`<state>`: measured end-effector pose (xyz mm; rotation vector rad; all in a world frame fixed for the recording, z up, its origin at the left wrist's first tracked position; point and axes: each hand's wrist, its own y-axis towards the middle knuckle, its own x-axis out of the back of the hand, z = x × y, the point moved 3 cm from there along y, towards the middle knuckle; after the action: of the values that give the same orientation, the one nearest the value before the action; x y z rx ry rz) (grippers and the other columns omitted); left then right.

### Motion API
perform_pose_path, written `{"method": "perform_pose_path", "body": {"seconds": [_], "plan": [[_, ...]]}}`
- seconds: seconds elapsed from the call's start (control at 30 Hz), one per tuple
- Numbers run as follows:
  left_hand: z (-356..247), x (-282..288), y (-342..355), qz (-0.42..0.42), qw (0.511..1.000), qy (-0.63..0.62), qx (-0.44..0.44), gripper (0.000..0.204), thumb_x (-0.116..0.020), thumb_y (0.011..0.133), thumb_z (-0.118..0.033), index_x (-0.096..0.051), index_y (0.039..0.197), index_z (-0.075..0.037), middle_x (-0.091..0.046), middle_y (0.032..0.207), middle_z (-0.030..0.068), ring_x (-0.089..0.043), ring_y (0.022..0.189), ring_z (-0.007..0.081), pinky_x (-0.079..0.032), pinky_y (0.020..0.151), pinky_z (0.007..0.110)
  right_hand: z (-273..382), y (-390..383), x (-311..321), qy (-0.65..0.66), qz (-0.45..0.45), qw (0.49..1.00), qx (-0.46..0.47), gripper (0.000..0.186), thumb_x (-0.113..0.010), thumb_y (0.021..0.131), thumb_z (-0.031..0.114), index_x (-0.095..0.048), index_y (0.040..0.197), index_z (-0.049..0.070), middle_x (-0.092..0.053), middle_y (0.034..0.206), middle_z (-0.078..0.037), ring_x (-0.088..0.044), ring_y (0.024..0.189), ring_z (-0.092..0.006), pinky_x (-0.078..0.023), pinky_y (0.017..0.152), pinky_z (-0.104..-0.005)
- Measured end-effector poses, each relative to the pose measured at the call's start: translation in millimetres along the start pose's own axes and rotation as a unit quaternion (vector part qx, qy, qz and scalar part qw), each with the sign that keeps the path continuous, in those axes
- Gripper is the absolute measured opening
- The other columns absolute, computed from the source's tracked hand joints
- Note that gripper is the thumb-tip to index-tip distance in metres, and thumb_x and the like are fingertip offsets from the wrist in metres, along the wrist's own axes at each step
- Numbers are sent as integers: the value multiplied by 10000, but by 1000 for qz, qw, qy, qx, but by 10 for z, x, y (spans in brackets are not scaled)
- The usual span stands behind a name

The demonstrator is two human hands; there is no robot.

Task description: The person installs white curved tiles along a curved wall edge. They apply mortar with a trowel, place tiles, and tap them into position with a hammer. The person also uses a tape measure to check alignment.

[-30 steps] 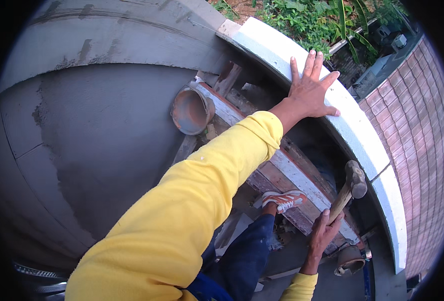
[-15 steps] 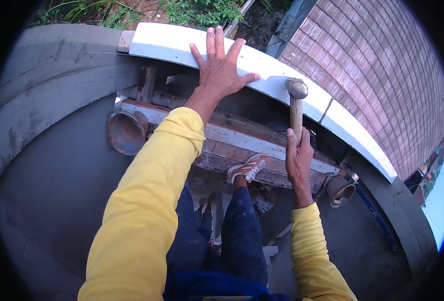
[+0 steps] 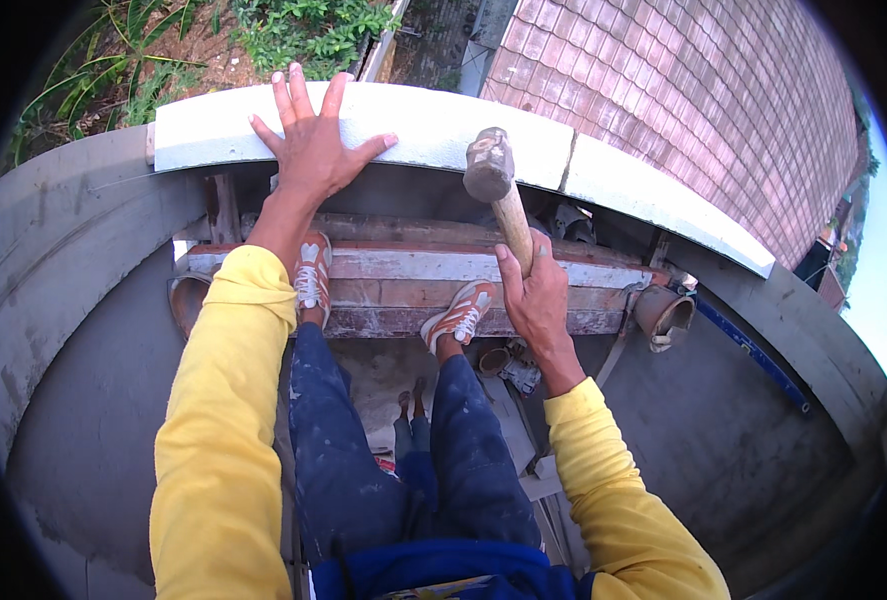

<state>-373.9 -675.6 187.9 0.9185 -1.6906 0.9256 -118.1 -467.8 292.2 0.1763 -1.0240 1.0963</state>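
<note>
My left hand lies spread, fingers apart, on top of a long white slab that curves along the wall's edge. In my right hand is a hammer, gripped by its wooden handle with the grey metal head up. That head appears in front of the slab's near edge; whether it touches cannot be told. A second white slab continues to the right past a narrow dark joint.
My feet in orange shoes stand on wooden planks. Buckets hang at either end, one on the right. A blue level leans along the grey wall. Far below, another person's legs show. Beyond lies a tiled roof.
The view has shifted, so the slab and both hands appear farther left. The hammer's head has tilted leftward and nearer me. My left hand stays flat on the slab.
</note>
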Motion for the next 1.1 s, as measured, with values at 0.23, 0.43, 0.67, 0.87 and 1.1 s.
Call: {"method": "perform_pose_path", "body": {"seconds": [0.23, 0.43, 0.67, 0.87, 1.1], "plan": [[34, -42, -8, -8, 1000, -4, -19, 1114, -749, 766, -831, -391, 1651, -257, -86, 1775, 264, 63, 1641, 484, 23, 1150, 849, -137, -1, 25, 77, 19, 993, -83, 495, -594, 1095, 437, -591, 1313, -7, -712, 831, -231, -735, 777, -415, -547, 710, -478], [-15, -110, 46, -19, 999, -3, -28, 1119, -729, 770, -852, -386, 1655, -259, -66, 1777, 270, 79, 1640, 484, 40, 1153, 844, -405, 206, 282, 45, 10, 991, -128, 527, -560, 1108, 482, -627, 1252, -20, -696, 785, -195, -725, 741, -364, -536, 694, -456], [54, -23, -11, -20, 1000, -12, -8, 1138, -709, 771, -864, -375, 1671, -253, -81, 1770, 278, 78, 1638, 489, 50, 1158, 841, -560, 143, 263, 85, -15, 991, -102, 470, -545, 1125, 444, -605, 1183, -19, -585, 700, -85, -593, 644, -188, -465, 606, -386], [-21, 180, -63, -8, 997, -81, 2, 1062, -760, 769, -789, -455, 1622, -234, -111, 1765, 282, 35, 1642, 487, 9, 1171, 845, -270, 171, 392, 129, 48, 982, -132, 487, -667, 1076, 423, -520, 1324, 31, -538, 727, 5, -492, 542, -69, -393, 473, -258], [-24, 339, -161, 4, 989, -138, 46, 958, -818, 791, -666, -517, 1587, -226, -187, 1773, 203, 3, 1661, 400, 41, 1233, 775, 1586, 1189, 165, -75, 112, 977, 164, 468, -670, 1086, 308, -574, 1399, -26, -581, 858, -57, -508, 723, -132, -462, 661, -318]]}}
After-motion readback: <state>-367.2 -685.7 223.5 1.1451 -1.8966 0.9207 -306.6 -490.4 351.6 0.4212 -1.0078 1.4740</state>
